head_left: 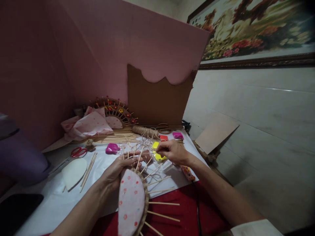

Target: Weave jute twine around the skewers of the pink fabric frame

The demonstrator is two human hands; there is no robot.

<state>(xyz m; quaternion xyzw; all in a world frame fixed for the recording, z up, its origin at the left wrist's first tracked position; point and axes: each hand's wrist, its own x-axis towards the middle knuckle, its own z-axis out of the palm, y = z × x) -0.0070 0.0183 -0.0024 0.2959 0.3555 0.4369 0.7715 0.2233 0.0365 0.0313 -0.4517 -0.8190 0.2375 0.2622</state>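
Note:
My left hand [124,168] is closed on the upper end of a half-round fan frame [131,200]. White fabric with small red flowers covers its flat face, and a woven twine band runs along the curved edge. Thin wooden sticks [161,179] radiate from that edge. My right hand [173,152] is pinched just beyond the upper sticks, in front of yellow packets [155,146]. What lies between its fingertips is too small to make out. Loose twine [147,144] trails behind the sticks from a twine roll [145,131].
Red-handled scissors [78,151], a pale cut-out [74,173] and loose sticks [88,170] lie at left. A magenta packet [112,148] is nearer the middle. A decorated half-round fan [118,109] and flowered cloth [91,123] stand behind. Cardboard [157,98] leans at the back.

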